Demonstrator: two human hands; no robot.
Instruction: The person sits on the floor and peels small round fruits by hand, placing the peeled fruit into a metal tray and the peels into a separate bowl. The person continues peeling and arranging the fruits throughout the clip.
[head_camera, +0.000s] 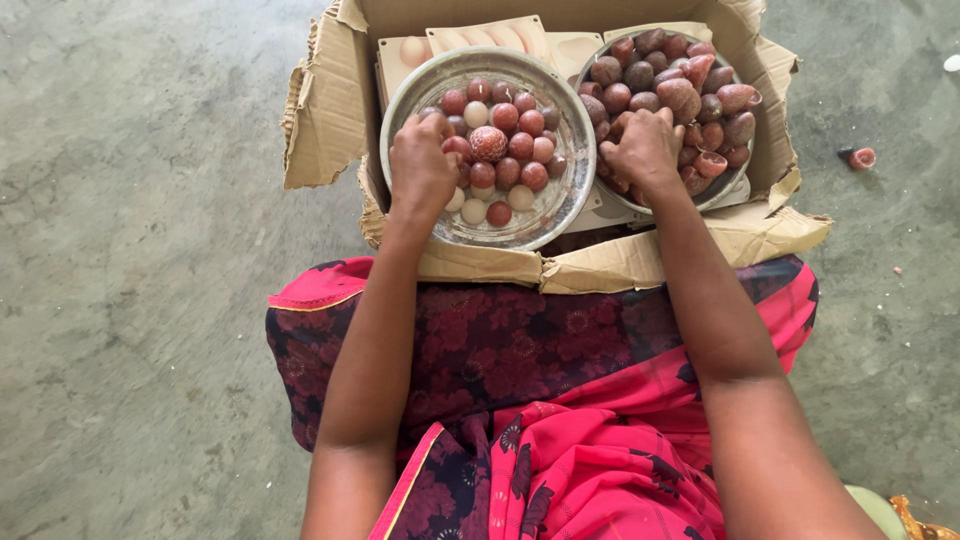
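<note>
Left hand (422, 168) curls down onto the red and pale round pieces (505, 150) in the near metal bowl (560, 205); right hand (645, 148) digs, fingers bent, into the brown husks (690, 85) in the second bowl (735, 180), both inside the torn cardboard box (320, 120)

Two bowls are set side by side in a cardboard box (330, 110): the left bowl (560, 190) of round fruits, the right bowl (722, 185) of husks.

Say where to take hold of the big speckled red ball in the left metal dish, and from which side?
Take the big speckled ball from straight above, with a fingertip grip across its widest part. It sits on top of the smaller red and cream balls in the left dish, so its upper half is clear. The left hand covers the dish's left side, so approaching from the right looks freer.
</note>
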